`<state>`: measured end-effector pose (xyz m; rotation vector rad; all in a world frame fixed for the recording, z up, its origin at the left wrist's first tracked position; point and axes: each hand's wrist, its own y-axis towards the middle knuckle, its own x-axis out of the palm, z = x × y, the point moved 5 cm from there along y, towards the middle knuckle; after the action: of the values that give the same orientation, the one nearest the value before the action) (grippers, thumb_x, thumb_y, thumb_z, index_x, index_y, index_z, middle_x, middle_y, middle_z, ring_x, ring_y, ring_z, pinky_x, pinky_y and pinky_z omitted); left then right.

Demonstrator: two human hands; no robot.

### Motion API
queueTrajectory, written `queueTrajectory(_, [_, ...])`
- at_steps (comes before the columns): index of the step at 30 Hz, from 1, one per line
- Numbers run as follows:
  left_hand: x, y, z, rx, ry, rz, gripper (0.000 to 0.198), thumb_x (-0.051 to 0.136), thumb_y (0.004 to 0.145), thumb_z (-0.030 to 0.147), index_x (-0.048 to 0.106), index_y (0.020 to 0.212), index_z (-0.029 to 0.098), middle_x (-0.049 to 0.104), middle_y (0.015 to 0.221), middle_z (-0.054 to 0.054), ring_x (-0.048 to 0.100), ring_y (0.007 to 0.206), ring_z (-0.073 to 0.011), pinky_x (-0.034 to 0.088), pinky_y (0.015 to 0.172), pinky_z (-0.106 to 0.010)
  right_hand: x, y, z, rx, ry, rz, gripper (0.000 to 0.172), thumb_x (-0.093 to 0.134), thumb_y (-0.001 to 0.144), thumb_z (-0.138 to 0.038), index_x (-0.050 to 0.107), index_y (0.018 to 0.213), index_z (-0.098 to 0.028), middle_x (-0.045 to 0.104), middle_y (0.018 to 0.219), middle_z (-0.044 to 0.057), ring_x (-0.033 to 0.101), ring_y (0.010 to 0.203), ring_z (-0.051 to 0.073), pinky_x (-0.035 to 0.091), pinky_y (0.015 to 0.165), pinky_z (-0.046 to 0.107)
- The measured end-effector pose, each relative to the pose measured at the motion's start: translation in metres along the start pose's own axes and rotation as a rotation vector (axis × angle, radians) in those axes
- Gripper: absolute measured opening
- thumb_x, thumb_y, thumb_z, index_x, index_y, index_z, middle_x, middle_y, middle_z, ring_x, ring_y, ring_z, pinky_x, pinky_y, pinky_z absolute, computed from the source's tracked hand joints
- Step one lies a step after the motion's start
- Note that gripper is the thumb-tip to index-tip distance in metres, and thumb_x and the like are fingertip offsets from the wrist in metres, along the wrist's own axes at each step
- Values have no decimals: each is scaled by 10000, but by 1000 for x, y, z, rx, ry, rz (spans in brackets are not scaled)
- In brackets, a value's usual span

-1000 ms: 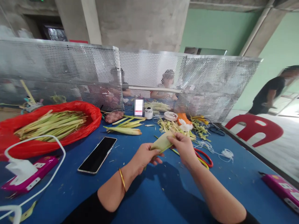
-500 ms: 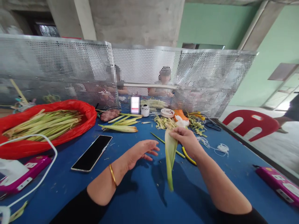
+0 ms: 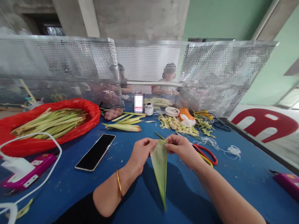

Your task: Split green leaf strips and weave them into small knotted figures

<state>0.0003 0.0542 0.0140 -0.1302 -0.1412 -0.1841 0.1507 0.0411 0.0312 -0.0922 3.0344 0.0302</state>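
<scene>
Pull evenly, with left hand (image 3: 140,153) and right hand (image 3: 181,147) pinching the pale-green tapering leaf (image 3: 160,166) right of the flat black phone (image 3: 96,152).

Black left sleeve (image 3: 80,207), slim smooth gold-coloured bangle (image 3: 119,183)

The head camera looks forward and down over the table (image 3: 70,183), its view past the screen (image 3: 210,74) unclear.
</scene>
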Motion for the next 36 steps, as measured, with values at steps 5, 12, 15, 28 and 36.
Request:
queueTrajectory(5, [5, -1, -1, 34, 39, -62, 298, 722, 651, 400, 679, 762, 127, 646, 652, -25, 524, 570, -115, 391, 551, -223, 6, -2, -2, -31, -17, -42, 161, 681, 652, -301, 581, 666, -175, 538, 544, -49, 472, 509, 96, 387, 512, 236])
queueTrajectory(12, [5, -3, 0, 66, 120, -68, 251, 668, 679, 367, 683, 728, 120, 619, 625, -23, 485, 569, -113, 351, 551, -232, 8, -4, -2, -119, -71, 12, 191, 676, 710, -346, 603, 732, -171, 528, 585, -49, 447, 548, 94, 349, 525, 229])
queueTrajectory(15, [6, -4, 0, 73, 141, -78, 268, 630, 714, 384, 688, 732, 123, 629, 638, -32, 492, 581, -119, 350, 559, -237, 8, -3, 0, -106, -78, 18, 195, 677, 703, -343, 584, 696, -172, 502, 557, -56, 441, 535, 94, 352, 519, 229])
queueTrajectory(28, [3, -4, -1, 86, 110, 8, 222, 615, 717, 347, 627, 626, 145, 491, 550, 35, 380, 526, -79, 271, 498, -208, 13, -14, -16, -318, -313, 102, 105, 629, 754, -284, 608, 736, -183, 564, 651, -20, 481, 598, 119, 380, 564, 238])
queueTrajectory(36, [1, -2, -3, 112, 106, 24, 316, 633, 726, 445, 591, 638, 144, 489, 575, 29, 369, 540, -84, 280, 499, -210, 15, -8, -1, -204, -198, 77, 207, 652, 740, -363, 581, 679, -179, 518, 584, -38, 440, 553, 111, 347, 521, 235])
